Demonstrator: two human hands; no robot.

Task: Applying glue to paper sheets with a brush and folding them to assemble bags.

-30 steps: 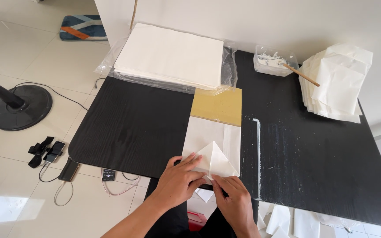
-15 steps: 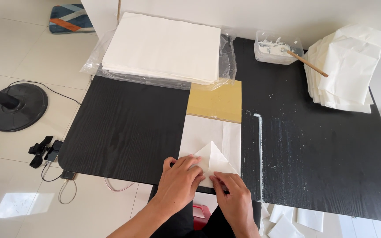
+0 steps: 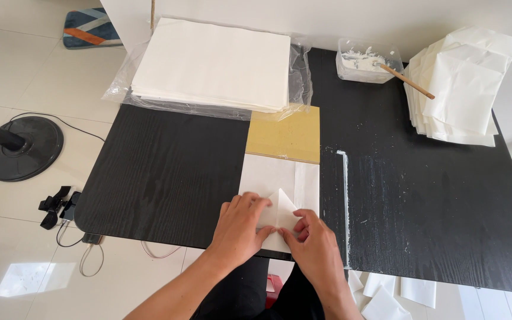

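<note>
A white paper sheet (image 3: 274,178) lies on a yellow-brown board (image 3: 285,133) at the near edge of the black table (image 3: 167,172). Its near end is folded up into a triangular flap (image 3: 284,207). My left hand (image 3: 241,228) lies flat on the left side of the fold, fingers spread over the paper. My right hand (image 3: 312,243) presses the right side of the flap with its fingertips. The two hands touch at the flap's near edge.
A thick stack of white sheets (image 3: 214,62) on clear plastic sits at the back. A clear tub of white paste (image 3: 365,59) with a wooden stick (image 3: 407,82) stands beside a pile of folded papers (image 3: 460,89). A fan base (image 3: 22,148) and loose papers (image 3: 398,290) are on the floor.
Both hands stay on the folded flap, shifting slightly. The camera view has moved a little, so the table sits lower and more centred.
</note>
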